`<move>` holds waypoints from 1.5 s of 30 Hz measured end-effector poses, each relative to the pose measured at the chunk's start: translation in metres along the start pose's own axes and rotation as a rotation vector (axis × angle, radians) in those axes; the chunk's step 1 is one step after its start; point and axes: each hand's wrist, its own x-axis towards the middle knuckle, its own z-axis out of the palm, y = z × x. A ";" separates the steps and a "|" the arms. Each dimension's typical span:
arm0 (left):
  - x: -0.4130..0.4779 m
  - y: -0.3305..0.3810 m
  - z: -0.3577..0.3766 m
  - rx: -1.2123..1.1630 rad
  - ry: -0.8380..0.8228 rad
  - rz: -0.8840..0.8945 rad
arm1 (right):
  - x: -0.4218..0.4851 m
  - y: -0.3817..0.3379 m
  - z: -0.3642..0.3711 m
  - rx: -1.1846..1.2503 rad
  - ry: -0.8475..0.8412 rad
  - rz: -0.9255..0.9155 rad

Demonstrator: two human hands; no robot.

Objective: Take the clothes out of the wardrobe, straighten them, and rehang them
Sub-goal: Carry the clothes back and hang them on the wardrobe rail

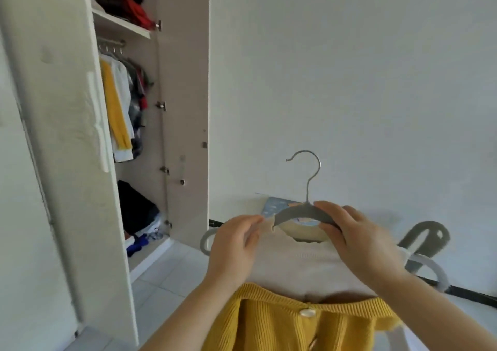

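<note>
two hands are working on one grey hanger (301, 212), well clear of the open wardrobe (185, 81) — the right hand (357, 237) is clasping the hanger's shoulder just beside the hook (319, 163), the left hand (236, 245) is pinching the collar edge of one cream-and-yellow knit garment (304, 267) draping over it, one white button (308, 312) showing.

Grey hanger (301, 212), beige knit top (304, 267), mustard ribbed cardigan (274, 323), white wardrobe (67, 135)
</note>
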 end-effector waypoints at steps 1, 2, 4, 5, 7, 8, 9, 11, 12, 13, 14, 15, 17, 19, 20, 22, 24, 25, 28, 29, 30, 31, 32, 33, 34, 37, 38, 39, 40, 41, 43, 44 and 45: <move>0.014 -0.011 -0.006 0.015 0.019 -0.001 | 0.021 -0.003 0.010 0.009 0.004 -0.029; 0.028 -0.022 -0.011 0.029 0.036 -0.003 | 0.040 -0.005 0.020 0.021 0.011 -0.053; 0.057 -0.041 -0.019 0.062 0.068 -0.008 | 0.080 -0.009 0.040 0.052 0.021 -0.081; 0.071 -0.051 -0.022 0.085 0.084 -0.009 | 0.100 -0.010 0.051 0.068 0.029 -0.098; 0.101 -0.071 -0.025 0.139 0.121 -0.015 | 0.138 -0.012 0.073 0.106 0.031 -0.124; 0.114 -0.081 -0.026 0.168 0.138 -0.024 | 0.157 -0.012 0.084 0.125 0.032 -0.139; 0.128 -0.091 -0.026 0.197 0.153 -0.035 | 0.176 -0.011 0.097 0.141 0.043 -0.165; 0.154 -0.109 -0.023 0.240 0.181 -0.061 | 0.209 -0.008 0.119 0.162 0.066 -0.226; 0.166 -0.116 -0.022 0.254 0.196 -0.071 | 0.225 -0.006 0.130 0.173 0.077 -0.249; 0.179 -0.123 -0.020 0.272 0.210 -0.074 | 0.241 -0.005 0.140 0.187 0.086 -0.271; 0.191 -0.131 -0.019 0.291 0.222 -0.081 | 0.257 -0.004 0.150 0.203 0.090 -0.292; 0.203 -0.138 -0.018 0.307 0.233 -0.097 | 0.274 -0.004 0.158 0.216 0.089 -0.317; 0.224 -0.154 -0.017 0.345 0.243 -0.148 | 0.307 -0.005 0.178 0.209 0.081 -0.384; 0.242 -0.173 -0.016 0.377 0.255 -0.209 | 0.338 -0.010 0.198 0.193 0.070 -0.453; 0.250 -0.182 -0.016 0.384 0.262 -0.233 | 0.352 -0.013 0.208 0.204 0.069 -0.473; 0.267 -0.202 -0.016 0.406 0.273 -0.266 | 0.378 -0.019 0.229 0.259 0.078 -0.497; 0.287 -0.226 -0.017 0.433 0.280 -0.283 | 0.404 -0.027 0.252 0.284 0.070 -0.508; 0.297 -0.239 -0.017 0.436 0.286 -0.285 | 0.418 -0.031 0.265 0.279 0.071 -0.523; 0.329 -0.283 -0.020 0.435 0.300 -0.286 | 0.463 -0.044 0.304 0.264 0.077 -0.563; 0.342 -0.300 -0.021 0.432 0.299 -0.282 | 0.478 -0.050 0.317 0.262 0.083 -0.564; 0.355 -0.317 -0.024 0.428 0.301 -0.277 | 0.494 -0.056 0.330 0.263 0.090 -0.564; 0.368 -0.334 -0.028 0.424 0.308 -0.277 | 0.509 -0.063 0.343 0.267 0.092 -0.562; 0.382 -0.351 -0.032 0.420 0.321 -0.279 | 0.525 -0.071 0.355 0.275 0.091 -0.560; 0.397 -0.366 -0.037 0.416 0.335 -0.279 | 0.542 -0.079 0.366 0.283 0.083 -0.558; 0.411 -0.381 -0.043 0.413 0.348 -0.279 | 0.559 -0.087 0.376 0.293 0.069 -0.555; 0.453 -0.420 -0.061 0.424 0.387 -0.270 | 0.607 -0.109 0.405 0.317 0.052 -0.547; 0.467 -0.432 -0.068 0.434 0.401 -0.266 | 0.622 -0.116 0.414 0.325 0.061 -0.546; 0.481 -0.443 -0.075 0.444 0.415 -0.265 | 0.637 -0.124 0.422 0.341 0.068 -0.545; 0.493 -0.454 -0.084 0.455 0.427 -0.265 | 0.652 -0.134 0.431 0.361 0.075 -0.548; 0.505 -0.465 -0.093 0.466 0.434 -0.264 | 0.667 -0.143 0.440 0.375 0.080 -0.555; 0.526 -0.489 -0.111 0.486 0.453 -0.271 | 0.697 -0.165 0.458 0.400 0.081 -0.582; 0.535 -0.502 -0.120 0.493 0.470 -0.279 | 0.712 -0.178 0.468 0.414 0.084 -0.597; 0.545 -0.514 -0.130 0.501 0.487 -0.287 | 0.728 -0.190 0.478 0.426 0.092 -0.611</move>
